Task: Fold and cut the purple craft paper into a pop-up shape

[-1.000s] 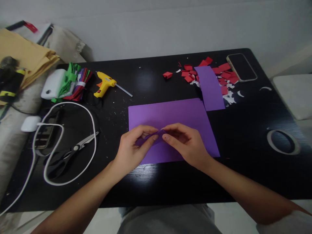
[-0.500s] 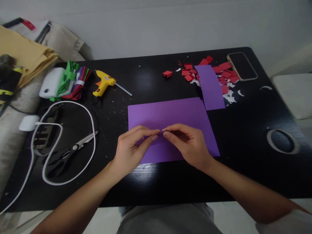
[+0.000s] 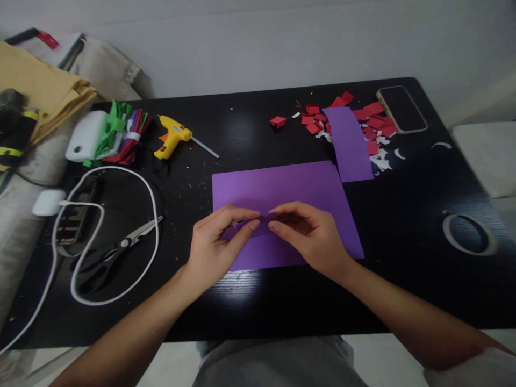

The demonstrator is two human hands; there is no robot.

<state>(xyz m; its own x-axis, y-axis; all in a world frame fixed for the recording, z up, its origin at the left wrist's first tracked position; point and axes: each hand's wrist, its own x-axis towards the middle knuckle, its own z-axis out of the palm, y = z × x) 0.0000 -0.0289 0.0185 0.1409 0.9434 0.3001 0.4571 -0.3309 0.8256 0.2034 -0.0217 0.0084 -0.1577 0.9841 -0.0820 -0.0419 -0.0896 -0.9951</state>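
Observation:
Between my fingertips is a small strip of purple paper, hard to make out against the same colour beneath it. My left hand pinches its left end with thumb and forefinger. The other end is pinched by my right hand. Both hands are over a large purple sheet that lies flat on the black table. A narrower purple piece lies beyond the sheet's far right corner, on top of red paper pieces and white scraps.
Left of the sheet are scissors, a white cable and a yellow glue gun with its glue stick. Bundled coloured strips lie at the back left. A phone and a white ring are at the right.
My fingertips have drawn slightly apart, so more of the small purple strip shows between them. The objects on the table stay where they were.

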